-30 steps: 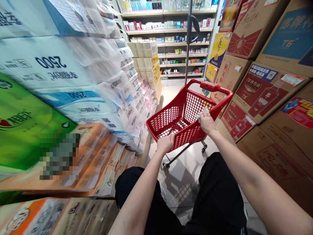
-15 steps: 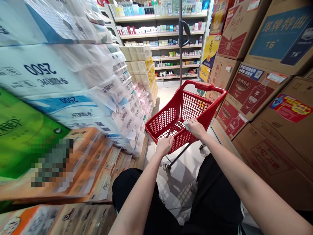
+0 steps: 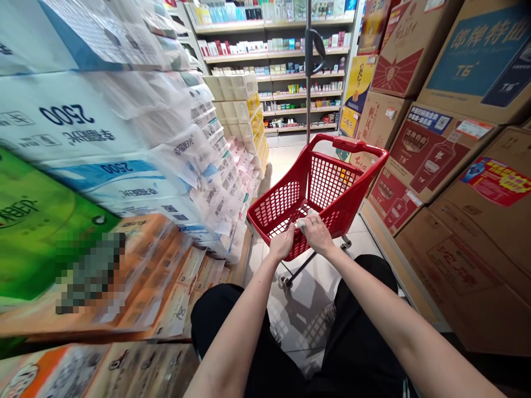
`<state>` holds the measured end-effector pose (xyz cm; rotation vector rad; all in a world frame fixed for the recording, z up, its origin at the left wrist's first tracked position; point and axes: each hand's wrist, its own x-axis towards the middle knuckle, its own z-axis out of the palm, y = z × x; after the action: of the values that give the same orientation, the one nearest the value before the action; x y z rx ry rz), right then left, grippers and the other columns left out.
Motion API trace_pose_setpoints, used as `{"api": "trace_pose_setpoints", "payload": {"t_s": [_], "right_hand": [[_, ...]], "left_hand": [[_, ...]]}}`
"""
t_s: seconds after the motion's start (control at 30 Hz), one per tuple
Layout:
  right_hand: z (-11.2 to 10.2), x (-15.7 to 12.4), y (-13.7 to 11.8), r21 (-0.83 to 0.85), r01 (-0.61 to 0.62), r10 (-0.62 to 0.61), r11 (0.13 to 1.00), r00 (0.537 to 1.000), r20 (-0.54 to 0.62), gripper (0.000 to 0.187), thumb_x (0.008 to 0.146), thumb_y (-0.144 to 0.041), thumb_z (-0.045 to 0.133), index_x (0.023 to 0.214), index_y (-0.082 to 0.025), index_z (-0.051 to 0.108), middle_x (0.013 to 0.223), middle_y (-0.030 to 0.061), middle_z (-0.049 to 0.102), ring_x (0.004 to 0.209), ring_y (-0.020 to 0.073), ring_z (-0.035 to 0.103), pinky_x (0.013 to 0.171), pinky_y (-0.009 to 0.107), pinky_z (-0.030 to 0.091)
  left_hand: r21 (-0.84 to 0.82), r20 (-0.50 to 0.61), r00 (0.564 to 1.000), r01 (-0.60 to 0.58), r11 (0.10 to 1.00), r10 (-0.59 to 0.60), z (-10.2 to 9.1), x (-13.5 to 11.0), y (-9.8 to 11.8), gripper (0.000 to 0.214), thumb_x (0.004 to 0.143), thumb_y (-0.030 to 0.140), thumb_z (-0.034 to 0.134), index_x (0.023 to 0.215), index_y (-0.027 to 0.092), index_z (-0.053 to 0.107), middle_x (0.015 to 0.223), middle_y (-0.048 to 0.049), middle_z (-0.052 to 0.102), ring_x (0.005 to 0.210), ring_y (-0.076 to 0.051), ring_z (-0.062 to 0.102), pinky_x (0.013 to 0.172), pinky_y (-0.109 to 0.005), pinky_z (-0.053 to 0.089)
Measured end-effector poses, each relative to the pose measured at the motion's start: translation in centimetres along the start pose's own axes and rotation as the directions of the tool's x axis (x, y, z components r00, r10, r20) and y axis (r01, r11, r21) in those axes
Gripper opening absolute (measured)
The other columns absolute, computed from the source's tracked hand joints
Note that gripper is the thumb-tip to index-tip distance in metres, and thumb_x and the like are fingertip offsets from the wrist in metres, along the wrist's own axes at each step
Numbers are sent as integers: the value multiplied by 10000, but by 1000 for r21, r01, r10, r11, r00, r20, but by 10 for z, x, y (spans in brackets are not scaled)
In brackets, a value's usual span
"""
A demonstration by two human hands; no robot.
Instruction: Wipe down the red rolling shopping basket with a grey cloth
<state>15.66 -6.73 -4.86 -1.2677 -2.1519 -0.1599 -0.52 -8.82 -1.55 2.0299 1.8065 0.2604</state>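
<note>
A red plastic shopping cart (image 3: 327,182) on small wheels stands on the tiled aisle floor in front of me. My left hand (image 3: 282,243) is closed on the cart's near rim. My right hand (image 3: 317,232) sits just beside it on the same rim, fingers curled around a white cloth (image 3: 301,222) pressed against the plastic. The basket looks empty inside. My legs in black trousers show below.
Stacked packs of tissue paper (image 3: 124,143) wall the left side. Brown cardboard cartons (image 3: 448,155) pile up on the right. A metal pole (image 3: 308,66) stands beyond the cart, with shelves of small goods (image 3: 274,61) at the aisle's end.
My right hand with the cloth has slid left along the cart's near rim, from its right corner to right beside my left hand. The left hand has stayed put.
</note>
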Motion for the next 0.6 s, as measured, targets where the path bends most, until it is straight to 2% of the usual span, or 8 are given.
{"api": "trace_pose_setpoints", "payload": {"t_s": [0.07, 0.13, 0.23, 0.33, 0.4, 0.5, 0.53, 0.6], "right_hand": [[-8, 9, 15, -16, 15, -13, 1000, 998, 68, 287, 954, -299, 353, 1032, -170, 598, 990, 120, 607, 1038, 240, 518, 961, 414, 430], [-16, 17, 38, -40, -42, 45, 998, 995, 85, 297, 956, -308, 348, 1005, -176, 609, 953, 121, 616, 1006, 240, 527, 895, 396, 465], [-23, 24, 74, -62, -197, 194, 978, 980, -54, 332, 956, -276, 325, 1115, -157, 591, 1146, 151, 583, 1183, 258, 447, 950, 415, 444], [-20, 21, 90, -27, -278, 264, 960, 936, -234, 389, 958, -251, 270, 1210, -143, 546, 1284, 156, 510, 1302, 246, 352, 1029, 443, 390], [-12, 16, 82, 19, -325, 311, 946, 886, -343, 417, 959, -260, 250, 1281, -142, 486, 1298, 164, 492, 1307, 243, 360, 1049, 461, 368], [4, 7, 50, 85, -435, 427, 896, 796, -429, 463, 954, -281, 254, 1364, -105, 379, 1331, 214, 435, 1292, 265, 389, 1037, 466, 373], [11, 2, 36, 104, -460, 458, 882, 783, -422, 469, 951, -282, 259, 1363, -91, 375, 1339, 231, 414, 1285, 276, 400, 1024, 461, 386], [22, -9, 7, 171, -460, 489, 871, 784, -382, 456, 943, -280, 275, 1323, -78, 424, 1336, 251, 393, 1259, 293, 430, 995, 458, 414]], "left_hand": [[67, 10, 1000, -30, 997, 29, -4, 0, -4, 825, 925, 545, -61, 1016, 188, 678, 1063, -106, 694, 1063, -239, 619, 887, -327, 433], [188, 13, 999, -51, 981, 50, -8, 1, -8, 781, 939, 531, -4, 994, 170, 686, 997, -129, 704, 1014, -247, 633, 878, -337, 432], [290, -18, 998, -53, 955, 61, -8, 3, -13, 751, 952, 494, 28, 968, 151, 695, 931, -142, 709, 970, -242, 641, 873, -335, 430], [302, -34, 999, -26, 953, 38, -4, 6, -14, 809, 944, 499, -14, 874, 149, 712, 890, -134, 711, 926, -237, 651, 831, -326, 445], [303, -41, 998, -23, 953, 38, 0, 7, -13, 840, 937, 512, -34, 823, 153, 716, 868, -132, 710, 906, -239, 656, 809, -328, 451], [298, -77, 996, -29, 954, 54, 4, 9, -14, 853, 938, 508, -41, 782, 155, 720, 845, -129, 710, 899, -236, 657, 825, -330, 445], [297, -86, 994, -34, 954, 62, 4, 9, -14, 850, 941, 501, -38, 772, 156, 720, 839, -125, 711, 901, -232, 655, 840, -329, 440], [290, -97, 991, -64, 955, 96, 5, 9, -15, 834, 951, 479, -28, 764, 156, 719, 835, -116, 713, 907, -221, 652, 870, -324, 428]]}}
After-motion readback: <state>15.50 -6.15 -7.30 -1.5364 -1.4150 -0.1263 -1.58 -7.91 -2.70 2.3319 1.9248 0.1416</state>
